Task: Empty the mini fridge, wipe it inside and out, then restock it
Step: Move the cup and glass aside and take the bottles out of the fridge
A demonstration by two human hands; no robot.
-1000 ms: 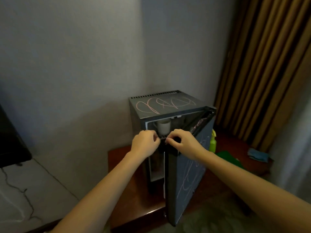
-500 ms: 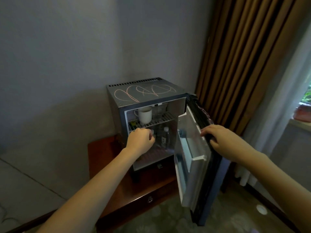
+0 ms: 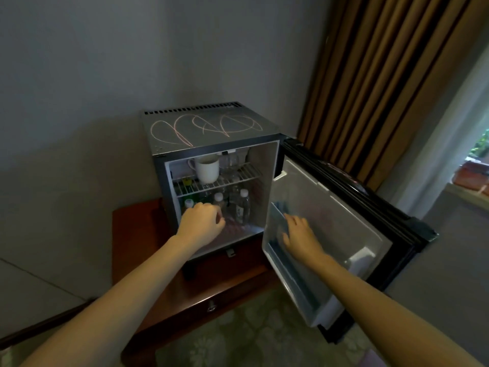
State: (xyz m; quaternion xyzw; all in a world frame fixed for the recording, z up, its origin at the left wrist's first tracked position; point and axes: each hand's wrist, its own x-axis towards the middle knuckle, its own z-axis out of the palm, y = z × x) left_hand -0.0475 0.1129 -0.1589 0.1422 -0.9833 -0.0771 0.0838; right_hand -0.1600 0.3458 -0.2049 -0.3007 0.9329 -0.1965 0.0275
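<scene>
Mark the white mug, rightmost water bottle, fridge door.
white mug (image 3: 208, 170), head view, front of its body.
rightmost water bottle (image 3: 242, 207), head view, its clear body.
fridge door (image 3: 333, 215), head view, bare inner liner.

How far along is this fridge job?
Barely started. Done: the grey mini fridge has its black door open. In hand: the left hand reaches toward the clear plastic bottles in the lower compartment; the right hand rests inside the door. Left: the white ceramic mug on the wire shelf and bottles are still inside, pink scribbles mark the top; wiping and restocking remain.
</scene>
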